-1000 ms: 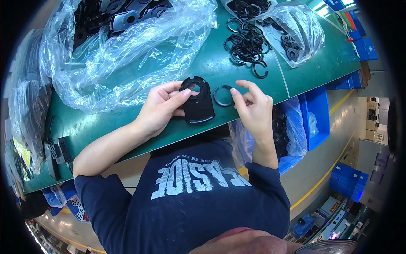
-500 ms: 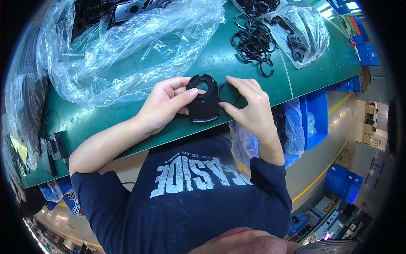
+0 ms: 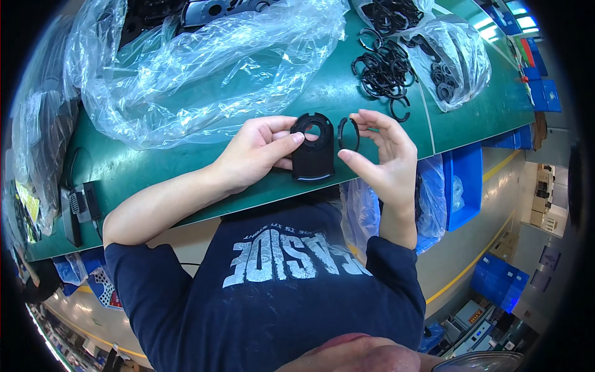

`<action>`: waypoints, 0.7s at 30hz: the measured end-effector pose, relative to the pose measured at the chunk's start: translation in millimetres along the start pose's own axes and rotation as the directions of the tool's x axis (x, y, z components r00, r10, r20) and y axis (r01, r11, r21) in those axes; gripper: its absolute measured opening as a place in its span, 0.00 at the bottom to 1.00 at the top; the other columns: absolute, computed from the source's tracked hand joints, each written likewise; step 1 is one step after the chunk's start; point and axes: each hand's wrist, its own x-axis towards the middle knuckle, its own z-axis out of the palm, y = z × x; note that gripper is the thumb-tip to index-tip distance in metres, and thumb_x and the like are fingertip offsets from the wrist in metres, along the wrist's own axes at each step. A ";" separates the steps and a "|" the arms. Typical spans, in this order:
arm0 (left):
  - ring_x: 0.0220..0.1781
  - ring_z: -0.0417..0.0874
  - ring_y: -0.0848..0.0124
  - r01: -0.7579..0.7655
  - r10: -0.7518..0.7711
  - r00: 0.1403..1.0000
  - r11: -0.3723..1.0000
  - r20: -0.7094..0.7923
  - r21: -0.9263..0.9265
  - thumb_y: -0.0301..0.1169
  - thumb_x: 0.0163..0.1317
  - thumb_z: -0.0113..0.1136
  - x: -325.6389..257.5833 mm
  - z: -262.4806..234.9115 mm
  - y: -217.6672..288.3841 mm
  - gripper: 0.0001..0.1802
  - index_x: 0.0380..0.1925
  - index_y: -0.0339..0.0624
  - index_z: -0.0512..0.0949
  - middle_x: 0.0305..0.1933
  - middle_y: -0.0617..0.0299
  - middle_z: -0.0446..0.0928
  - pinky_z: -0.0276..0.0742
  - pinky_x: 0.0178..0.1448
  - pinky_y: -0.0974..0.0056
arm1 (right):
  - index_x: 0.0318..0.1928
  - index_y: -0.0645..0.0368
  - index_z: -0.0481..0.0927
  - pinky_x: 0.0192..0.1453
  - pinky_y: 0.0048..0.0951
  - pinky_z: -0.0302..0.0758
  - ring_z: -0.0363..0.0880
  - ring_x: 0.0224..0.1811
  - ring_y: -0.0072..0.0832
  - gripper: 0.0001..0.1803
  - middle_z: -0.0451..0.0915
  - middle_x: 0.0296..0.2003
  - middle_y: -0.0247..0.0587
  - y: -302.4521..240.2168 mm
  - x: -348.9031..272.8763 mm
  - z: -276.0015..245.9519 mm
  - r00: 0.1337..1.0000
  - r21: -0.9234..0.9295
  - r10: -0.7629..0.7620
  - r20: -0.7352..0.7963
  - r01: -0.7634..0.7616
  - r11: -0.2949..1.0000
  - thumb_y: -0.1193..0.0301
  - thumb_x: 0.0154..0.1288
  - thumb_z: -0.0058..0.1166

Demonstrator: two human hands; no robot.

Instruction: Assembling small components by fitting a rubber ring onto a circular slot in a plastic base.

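My left hand grips a flat black plastic plate by its left side, thumb on its face. The plate has a rounded upper end with a round hole and a squared lower end with a shiny edge. Just right of it, my right hand pinches a thin black C-shaped ring between thumb and fingers. Ring and plate are apart, with a narrow gap between them. Both are held over the near edge of the green table.
A heap of black C-shaped rings lies farther back, beside a clear bag of small black parts. Large clear plastic sheeting covers the back left, near dark parts. A blue bin stands off the right edge.
Both hands and the plate appear shifted slightly right, as does the whole table view. The ring has turned in my right fingers and now looks narrower and more upright.
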 end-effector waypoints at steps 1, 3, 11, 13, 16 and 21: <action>0.43 0.80 0.79 -0.001 0.001 1.000 1.000 -0.008 0.001 0.32 0.68 0.48 -0.6 0.0 -0.3 0.18 0.54 0.36 0.70 0.47 0.63 0.79 0.76 0.44 0.75 | 0.45 0.68 0.76 0.48 0.27 0.74 0.78 0.46 0.29 0.26 0.79 0.42 0.46 -2.6 -1.3 4.5 1.000 0.006 -0.001 0.005 0.001 1.000 0.78 0.42 0.68; 0.43 0.80 0.76 -0.024 0.030 0.998 0.993 0.058 -0.113 0.31 0.68 0.45 -2.1 -1.0 -0.7 0.18 0.55 0.34 0.69 0.49 0.60 0.77 0.77 0.48 0.72 | 0.46 0.67 0.76 0.48 0.27 0.74 0.78 0.43 0.33 0.27 0.79 0.41 0.47 -7.5 -2.9 13.1 0.983 -0.254 -0.167 0.071 0.180 0.950 0.78 0.41 0.68; 0.48 0.79 0.74 -0.036 0.059 0.991 0.982 0.120 -0.185 0.30 0.68 0.45 -0.2 -5.0 -2.1 0.20 0.57 0.33 0.66 0.51 0.58 0.75 0.77 0.52 0.69 | 0.45 0.65 0.77 0.49 0.32 0.74 0.77 0.46 0.40 0.27 0.79 0.44 0.47 -7.5 1.9 32.3 0.923 -0.466 -0.345 0.168 0.383 0.797 0.78 0.40 0.69; 0.49 0.79 0.73 -0.037 0.064 0.988 0.982 0.141 -0.186 0.31 0.68 0.46 -0.1 -6.5 -2.5 0.21 0.58 0.33 0.65 0.52 0.58 0.74 0.77 0.52 0.69 | 0.45 0.64 0.77 0.49 0.32 0.74 0.77 0.46 0.40 0.26 0.79 0.45 0.48 -6.4 1.3 34.5 0.924 -0.472 -0.345 0.163 0.381 0.795 0.78 0.40 0.69; 0.47 0.79 0.75 -0.047 0.062 0.991 0.991 0.121 -0.122 0.31 0.68 0.47 -0.1 -7.1 -3.3 0.20 0.57 0.33 0.66 0.52 0.59 0.74 0.77 0.50 0.71 | 0.44 0.64 0.78 0.49 0.33 0.74 0.77 0.46 0.41 0.25 0.79 0.45 0.48 -5.8 1.9 34.4 0.926 -0.477 -0.342 0.163 0.377 0.794 0.78 0.40 0.69; 0.36 0.76 0.84 -0.036 0.036 0.999 0.999 0.014 0.016 0.32 0.66 0.51 -2.5 0.7 -0.8 0.18 0.54 0.36 0.71 0.41 0.66 0.78 0.74 0.40 0.78 | 0.42 0.64 0.79 0.48 0.33 0.74 0.77 0.45 0.40 0.24 0.79 0.44 0.48 -8.3 0.5 34.4 0.932 -0.484 -0.324 0.165 0.362 0.797 0.77 0.39 0.69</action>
